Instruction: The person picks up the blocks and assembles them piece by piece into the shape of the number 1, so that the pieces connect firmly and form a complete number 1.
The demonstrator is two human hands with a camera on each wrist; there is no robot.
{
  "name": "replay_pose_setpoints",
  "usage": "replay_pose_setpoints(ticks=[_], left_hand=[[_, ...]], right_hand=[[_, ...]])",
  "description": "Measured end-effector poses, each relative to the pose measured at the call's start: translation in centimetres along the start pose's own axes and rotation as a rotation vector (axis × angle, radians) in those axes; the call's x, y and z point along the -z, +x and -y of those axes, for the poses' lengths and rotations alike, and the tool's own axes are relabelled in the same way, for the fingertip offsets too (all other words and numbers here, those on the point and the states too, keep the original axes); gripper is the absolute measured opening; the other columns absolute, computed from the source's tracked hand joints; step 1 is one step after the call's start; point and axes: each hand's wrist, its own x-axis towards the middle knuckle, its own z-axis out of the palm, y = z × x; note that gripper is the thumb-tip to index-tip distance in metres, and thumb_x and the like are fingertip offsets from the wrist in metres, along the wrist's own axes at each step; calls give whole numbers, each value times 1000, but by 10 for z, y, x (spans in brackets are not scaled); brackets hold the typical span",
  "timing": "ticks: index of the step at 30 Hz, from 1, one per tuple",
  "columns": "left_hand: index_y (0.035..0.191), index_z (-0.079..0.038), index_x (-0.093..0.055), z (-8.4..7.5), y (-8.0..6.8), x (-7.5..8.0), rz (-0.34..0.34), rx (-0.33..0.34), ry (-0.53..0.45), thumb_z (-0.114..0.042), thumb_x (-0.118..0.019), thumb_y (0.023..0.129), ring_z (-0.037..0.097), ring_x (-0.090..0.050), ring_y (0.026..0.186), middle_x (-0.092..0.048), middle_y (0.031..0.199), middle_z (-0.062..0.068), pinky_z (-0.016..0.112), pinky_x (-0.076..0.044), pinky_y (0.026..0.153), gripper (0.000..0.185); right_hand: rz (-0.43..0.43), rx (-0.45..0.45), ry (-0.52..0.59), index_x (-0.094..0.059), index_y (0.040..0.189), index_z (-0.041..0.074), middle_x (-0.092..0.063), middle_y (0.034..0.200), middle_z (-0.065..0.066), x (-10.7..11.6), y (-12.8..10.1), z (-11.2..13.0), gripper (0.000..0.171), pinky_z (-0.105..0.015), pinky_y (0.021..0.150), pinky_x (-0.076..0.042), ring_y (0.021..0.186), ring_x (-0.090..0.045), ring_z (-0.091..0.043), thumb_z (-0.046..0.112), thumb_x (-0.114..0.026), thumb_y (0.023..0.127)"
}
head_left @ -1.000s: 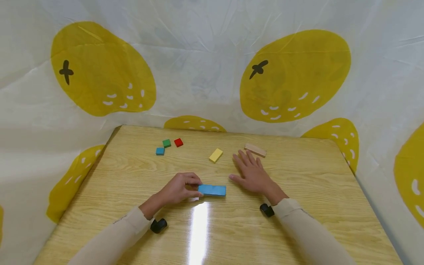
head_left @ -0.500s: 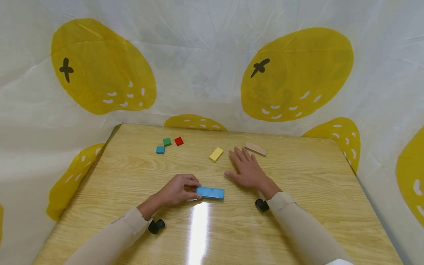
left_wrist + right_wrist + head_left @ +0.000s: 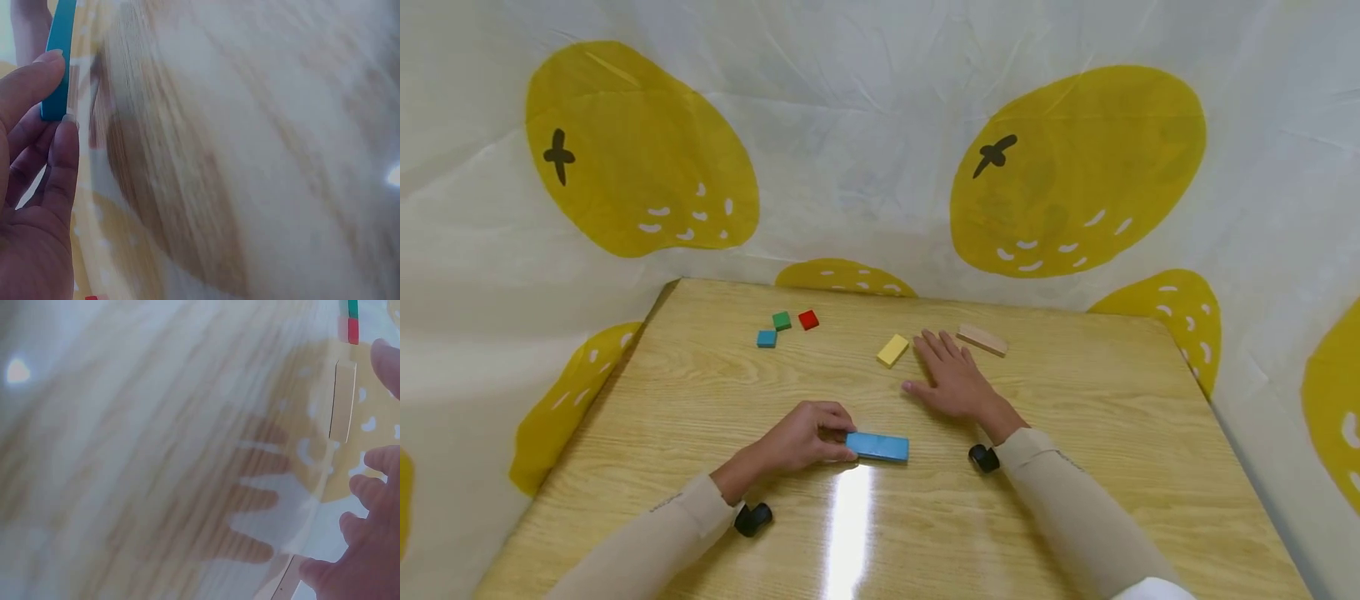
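A long blue block (image 3: 877, 447) lies flat on the wooden table (image 3: 1075, 500). My left hand (image 3: 808, 433) pinches its left end; in the left wrist view the fingers (image 3: 59, 156) close on the blue block (image 3: 59, 62). My right hand (image 3: 951, 379) lies flat on the table with fingers spread, holding nothing. Its fingertips sit between a yellow block (image 3: 892, 350) on the left and a tan block (image 3: 981, 340) on the right. The right wrist view shows the yellow block (image 3: 342, 400) just beyond the fingers (image 3: 375, 494).
A small green block (image 3: 782, 321), a red block (image 3: 808, 319) and a small blue block (image 3: 767, 338) lie at the table's far left. A white sheet with yellow fruit shapes (image 3: 1075, 167) hangs around the table. A light glare (image 3: 850, 525) streaks the near side.
My right hand slid left and farther away, closer to the yellow block. My left hand drew the long blue block slightly nearer to me.
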Motion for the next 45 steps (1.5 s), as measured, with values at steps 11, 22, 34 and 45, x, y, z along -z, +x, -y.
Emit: replay_pose_setpoints(ticks=[11,22,34,45], left_hand=[[113,-10,-80,3,-3,-5,10,9,-18,-25,-83,90,4,-65,95,-72,108,-5,21,-56,85,27],[114,-11,-80,2,-1,-5,22,13,10,-26,-83,90,3,-64,94,-72,109,-6,20,-55,86,28],[113,-11,-81,5,-1,-5,8,-4,37,-28,-83,91,3,-64,94,-72,109,-4,20,-55,85,28],[113,-12,-80,5,0,-3,-5,-14,57,-28,-83,91,4,-64,97,-72,110,-5,21,-55,87,27]], right_hand=[[10,-16,53,-19,167,7,-18,175,-15,-6,20,-5,87,-64,129,-13,164,-11,-37,55,-55,103],[-40,-16,175,-36,160,6,-36,168,-16,-7,33,-1,82,-58,129,-23,160,-24,-37,51,-66,98],[-22,-48,191,-33,162,5,-32,170,-17,-11,39,5,86,-56,130,-21,161,-22,-37,50,-67,98],[-24,-26,162,-35,160,3,-35,168,-18,-11,42,7,84,-57,131,-17,161,-23,-36,49,-68,98]])
